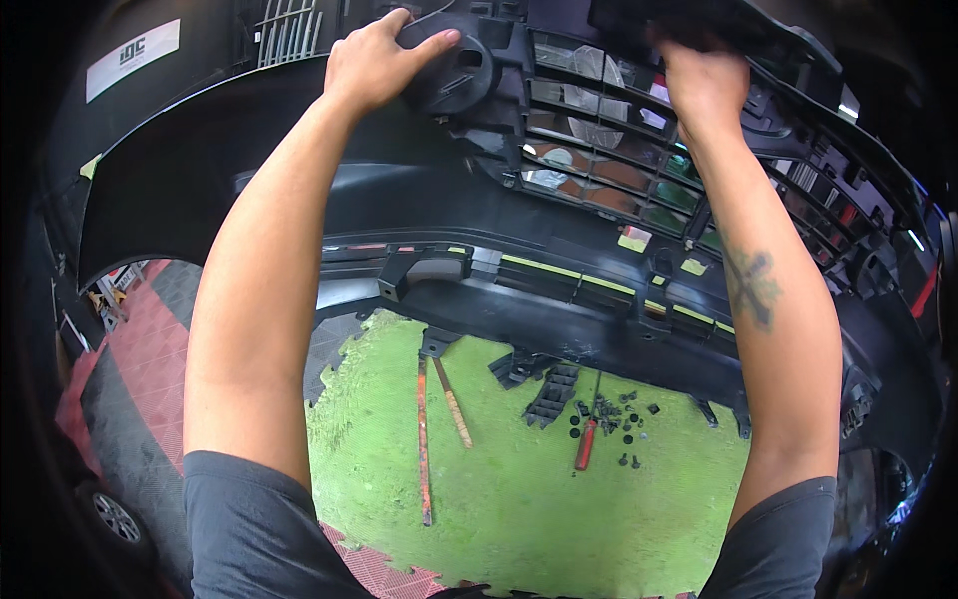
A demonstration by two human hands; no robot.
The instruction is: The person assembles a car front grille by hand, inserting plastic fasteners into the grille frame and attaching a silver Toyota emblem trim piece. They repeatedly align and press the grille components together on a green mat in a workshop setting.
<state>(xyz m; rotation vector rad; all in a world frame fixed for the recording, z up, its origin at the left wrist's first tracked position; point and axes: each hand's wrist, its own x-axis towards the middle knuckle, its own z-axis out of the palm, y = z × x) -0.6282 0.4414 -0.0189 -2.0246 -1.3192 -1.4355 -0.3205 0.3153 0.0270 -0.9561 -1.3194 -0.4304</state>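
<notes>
Both arms are up: the left hand (pixel 374 62) clamps its fingers and thumb over a round black plastic mount (pixel 449 78) on the inside of the car bumper (pixel 419 190), while the right hand (pixel 704 85) grips the slatted grille section (pixel 609 150) at the top (fingertips hidden behind the rim). Below them, glossy moulded plastic gives way to a green mat (pixel 519 499) strewn with small black clips (pixel 609 419), a red-handled screwdriver (pixel 587 439) and two long bars (pixel 424 439), edged by red and grey floor tiles (pixel 150 369).

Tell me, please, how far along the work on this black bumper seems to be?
Done: loose black clips and a red-handled screwdriver lie on the green mat, so fasteners appear already out. In hand: the left hand and right hand both grip the grille at the bumper top. Left: the grille still sits in the bumper.
</notes>
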